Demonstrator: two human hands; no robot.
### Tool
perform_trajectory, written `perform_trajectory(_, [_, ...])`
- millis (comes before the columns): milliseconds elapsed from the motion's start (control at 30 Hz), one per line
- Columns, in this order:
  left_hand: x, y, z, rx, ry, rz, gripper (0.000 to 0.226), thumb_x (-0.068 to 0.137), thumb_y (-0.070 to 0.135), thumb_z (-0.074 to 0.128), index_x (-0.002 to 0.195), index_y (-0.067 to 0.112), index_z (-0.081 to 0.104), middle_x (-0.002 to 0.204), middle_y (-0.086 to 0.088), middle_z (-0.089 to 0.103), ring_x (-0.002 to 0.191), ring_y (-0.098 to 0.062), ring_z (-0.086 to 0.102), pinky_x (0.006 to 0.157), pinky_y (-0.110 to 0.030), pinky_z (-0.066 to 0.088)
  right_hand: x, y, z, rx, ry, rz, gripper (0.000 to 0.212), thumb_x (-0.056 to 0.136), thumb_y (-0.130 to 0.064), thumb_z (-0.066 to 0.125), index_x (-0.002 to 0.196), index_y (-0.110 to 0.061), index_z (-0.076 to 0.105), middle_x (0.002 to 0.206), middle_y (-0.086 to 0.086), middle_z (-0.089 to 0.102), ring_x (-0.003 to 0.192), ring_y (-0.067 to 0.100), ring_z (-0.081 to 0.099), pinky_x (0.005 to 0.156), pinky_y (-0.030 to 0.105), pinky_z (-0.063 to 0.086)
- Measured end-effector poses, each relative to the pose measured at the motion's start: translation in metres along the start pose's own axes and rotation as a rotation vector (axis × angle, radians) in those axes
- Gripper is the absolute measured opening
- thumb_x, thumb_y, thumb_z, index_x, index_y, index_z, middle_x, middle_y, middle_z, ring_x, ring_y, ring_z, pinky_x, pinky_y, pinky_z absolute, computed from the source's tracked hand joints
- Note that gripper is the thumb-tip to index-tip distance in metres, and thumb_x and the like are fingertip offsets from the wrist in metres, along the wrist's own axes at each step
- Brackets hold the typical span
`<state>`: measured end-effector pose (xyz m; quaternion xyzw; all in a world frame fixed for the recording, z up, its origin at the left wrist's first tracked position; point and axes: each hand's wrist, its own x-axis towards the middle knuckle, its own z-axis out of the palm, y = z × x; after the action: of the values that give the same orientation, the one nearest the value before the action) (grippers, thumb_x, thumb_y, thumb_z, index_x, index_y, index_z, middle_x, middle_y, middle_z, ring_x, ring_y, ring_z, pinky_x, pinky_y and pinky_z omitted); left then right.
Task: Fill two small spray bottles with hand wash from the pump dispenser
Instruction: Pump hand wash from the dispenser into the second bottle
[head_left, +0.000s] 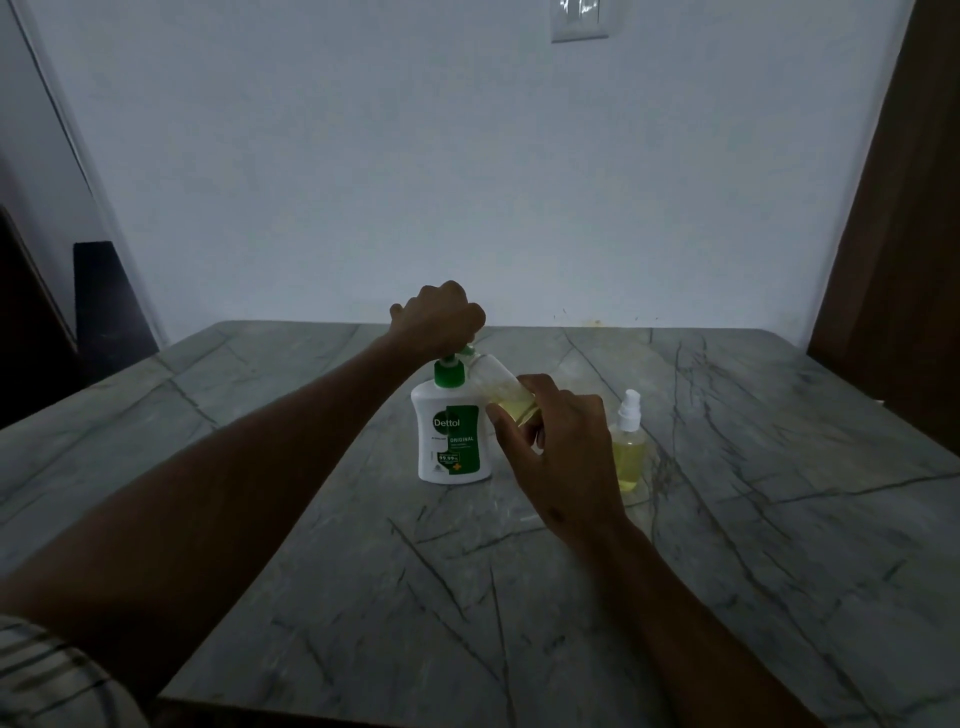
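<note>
While the left hand (439, 318) sat fisted on the pump head, fingers curled down over it, the Dettol hand wash dispenser (451, 434) stood upright directly under that fist, on the marble-look table (753, 545). Likely reason: pressing down to dispense. Just right of those knuckles, the spout met the mouth of an open clear spray bottle (501, 387), tilted toward it, yellow liquid pooled at its low end. Right hand (563, 457) held that bottle, thumb and fingers clamped round its lower body; tilt presumably lines neck up with spout. Beyond the right fingers, near but apart, a second spray bottle (627, 447) stood capped with a white sprayer, mostly full of yellow liquid, so it looked done. Grey veined top, dim room, plain pale wall (363, 156) behind, switch plate (579, 21) up high, dark wood panel (904, 234) far right.
</note>
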<state>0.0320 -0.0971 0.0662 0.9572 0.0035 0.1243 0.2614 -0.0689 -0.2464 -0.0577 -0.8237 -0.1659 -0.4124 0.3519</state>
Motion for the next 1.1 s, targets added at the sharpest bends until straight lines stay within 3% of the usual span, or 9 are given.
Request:
perform_trajectory(167, [0.0021,0.0029,-0.0042,-0.038,-0.012,-0.009,0.035,0.066,0.031,0.058,0.092,0.011,0.070,0.095,-0.005,0.076,0.095,-0.025,0.069,0.104,-0.054,0.047,0.0033,-0.0014,-0.0017,0.015,0.001,-0.015,0.049,0.095,-0.064,0.041,0.117,-0.024,0.058,0.081,-0.011,0.063,0.070,0.003,0.055,0.087,0.038,0.050])
perform_trajectory(500, [-0.0002,0.0020,-0.0035,-0.017,-0.016,-0.023,0.024,0.079,0.026,0.063,0.095,0.010,0.069,0.097,-0.007,0.075,0.097,-0.027,0.068,0.105,-0.053,0.045,0.0002,-0.0020,-0.0023,-0.010,0.017,-0.012,0.046,0.096,-0.063,0.044,0.117,-0.024,0.057,0.081,-0.011,0.062,0.072,0.003,0.051,0.086,0.036,0.049])
perform_trajectory(700, [-0.0001,0.0025,-0.0010,-0.044,-0.067,-0.029,0.041,0.062,0.032,0.057,0.093,0.011,0.072,0.096,-0.005,0.077,0.097,-0.025,0.069,0.104,-0.055,0.047,0.0018,0.0006,-0.0003,-0.014,0.005,-0.023,0.045,0.096,-0.063,0.044,0.117,-0.024,0.056,0.079,-0.011,0.062,0.070,0.003,0.053,0.087,0.036,0.049])
perform_trajectory(967, [-0.0043,0.0031,-0.0049,-0.046,-0.025,-0.029,0.025,0.074,0.027,0.064,0.090,0.009,0.069,0.095,-0.006,0.075,0.094,-0.026,0.069,0.102,-0.054,0.049,0.0016,-0.0039,-0.0056,0.001,0.017,-0.006,0.048,0.095,-0.063,0.044,0.117,-0.022,0.058,0.080,-0.012,0.059,0.071,0.004,0.051,0.083,0.038,0.050])
perform_trajectory(1100, [0.0005,0.0022,-0.0035,-0.028,-0.074,-0.018,0.037,0.059,0.035,0.060,0.086,0.011,0.069,0.096,-0.005,0.075,0.094,-0.026,0.070,0.100,-0.054,0.052,0.0011,-0.0042,-0.0049,-0.005,0.023,-0.010,0.045,0.096,-0.060,0.047,0.116,-0.022,0.058,0.079,-0.009,0.061,0.070,0.004,0.048,0.084,0.034,0.048])
